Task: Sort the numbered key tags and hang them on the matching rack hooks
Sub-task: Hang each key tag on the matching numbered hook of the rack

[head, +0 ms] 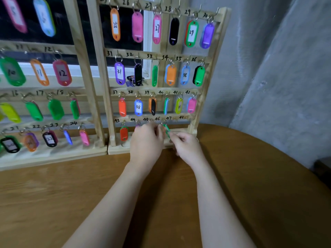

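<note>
Head view: both hands meet at the bottom row of the right rack (211, 72), under the numbers 45 to 47. The right hand (186, 145) pinches the lower end of a green tag (167, 130), which hangs tilted just below the 47 mark. The left hand (146, 140) has its fingers curled up at the hook line beside that tag; whether it grips anything cannot be told, since its back hides the fingertips. Left of it an orange-red tag (124, 133) hangs under 43, and a purple one peeps out under 44. Above, rows 25 to 42 carry tags in many colours, some doubled on one hook. A second rack (84, 72) stands to the left, touching the first, also full. Both stand on a wooden table (53, 203) against a grey wall (268, 68).
</note>
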`<state>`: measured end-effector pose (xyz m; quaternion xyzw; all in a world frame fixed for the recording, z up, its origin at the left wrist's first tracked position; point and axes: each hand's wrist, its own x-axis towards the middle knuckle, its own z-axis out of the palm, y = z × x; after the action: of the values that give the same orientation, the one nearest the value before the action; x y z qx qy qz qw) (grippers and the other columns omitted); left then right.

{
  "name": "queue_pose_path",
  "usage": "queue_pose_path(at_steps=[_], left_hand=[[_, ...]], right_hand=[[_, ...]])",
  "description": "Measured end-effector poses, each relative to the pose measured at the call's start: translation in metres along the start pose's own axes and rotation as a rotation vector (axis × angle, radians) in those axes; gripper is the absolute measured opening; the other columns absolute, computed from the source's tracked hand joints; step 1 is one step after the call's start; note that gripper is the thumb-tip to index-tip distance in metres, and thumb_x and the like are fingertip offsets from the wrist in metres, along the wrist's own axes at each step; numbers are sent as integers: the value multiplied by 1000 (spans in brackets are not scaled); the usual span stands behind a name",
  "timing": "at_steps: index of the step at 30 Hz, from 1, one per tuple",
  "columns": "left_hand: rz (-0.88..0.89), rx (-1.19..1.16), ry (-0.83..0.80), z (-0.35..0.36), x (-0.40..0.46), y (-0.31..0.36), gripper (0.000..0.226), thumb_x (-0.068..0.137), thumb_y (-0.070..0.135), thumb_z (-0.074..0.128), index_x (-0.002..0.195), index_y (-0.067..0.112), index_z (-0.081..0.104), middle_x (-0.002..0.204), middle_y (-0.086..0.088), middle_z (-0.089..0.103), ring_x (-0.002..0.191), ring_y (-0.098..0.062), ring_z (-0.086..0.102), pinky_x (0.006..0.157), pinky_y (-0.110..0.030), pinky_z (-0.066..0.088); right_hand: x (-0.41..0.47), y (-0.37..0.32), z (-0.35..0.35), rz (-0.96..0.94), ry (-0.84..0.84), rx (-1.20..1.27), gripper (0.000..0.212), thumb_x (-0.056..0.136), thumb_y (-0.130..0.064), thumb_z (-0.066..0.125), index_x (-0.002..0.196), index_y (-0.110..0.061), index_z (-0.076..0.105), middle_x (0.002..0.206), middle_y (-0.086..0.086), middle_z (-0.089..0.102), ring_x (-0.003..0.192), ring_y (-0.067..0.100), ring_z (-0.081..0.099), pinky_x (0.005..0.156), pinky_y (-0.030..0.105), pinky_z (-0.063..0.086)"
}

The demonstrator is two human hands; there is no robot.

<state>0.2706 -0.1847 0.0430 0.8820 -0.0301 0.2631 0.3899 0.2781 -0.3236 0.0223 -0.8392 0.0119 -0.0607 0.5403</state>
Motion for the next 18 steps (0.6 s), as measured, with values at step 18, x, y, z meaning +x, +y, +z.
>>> queue_pose_path(at_steps=[18], left_hand=[[242, -311, -316, -74, -177, 77, 17, 99, 30, 58, 91, 27, 73, 60, 13, 62, 59, -10, 59, 65, -32, 51]], right_hand=[[-219, -37, -88, -78, 119, -335, 21, 99, -30, 57, 81, -33, 68, 69, -9, 67, 85, 16, 60, 71, 36, 53]])
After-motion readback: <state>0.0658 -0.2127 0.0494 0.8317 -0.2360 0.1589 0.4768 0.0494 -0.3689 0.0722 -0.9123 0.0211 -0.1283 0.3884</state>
